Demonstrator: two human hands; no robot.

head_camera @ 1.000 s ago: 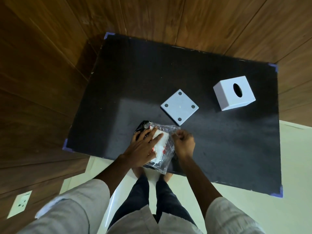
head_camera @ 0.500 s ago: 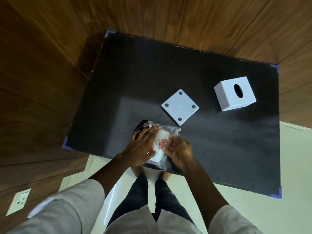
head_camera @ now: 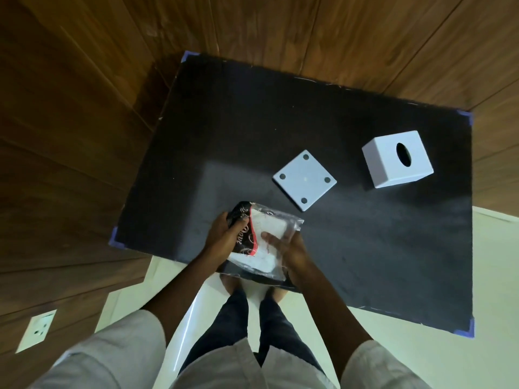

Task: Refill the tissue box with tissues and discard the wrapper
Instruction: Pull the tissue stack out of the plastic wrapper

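A pack of white tissues in a clear wrapper with a black and red printed band (head_camera: pixel 259 240) is held over the near edge of the black table (head_camera: pixel 365 248). My left hand (head_camera: pixel 223 237) grips its left, printed side. My right hand (head_camera: pixel 289 249) is against its right side, fingers partly inside the clear plastic. The white tissue box cover (head_camera: pixel 397 162) with an oval slot stands at the right. Its flat white base plate (head_camera: pixel 304 179) with dark round feet lies separately mid-table.
Wooden wall panels surround the table on the left and back. A wall socket (head_camera: pixel 36 329) sits low on the left. A pale floor shows below and to the right, with my legs and feet under the table's near edge.
The pack has been lifted and tilted off the table. My left hand shifted from on top to its left side; my right hand moved from the wrapper's corner onto its right side.
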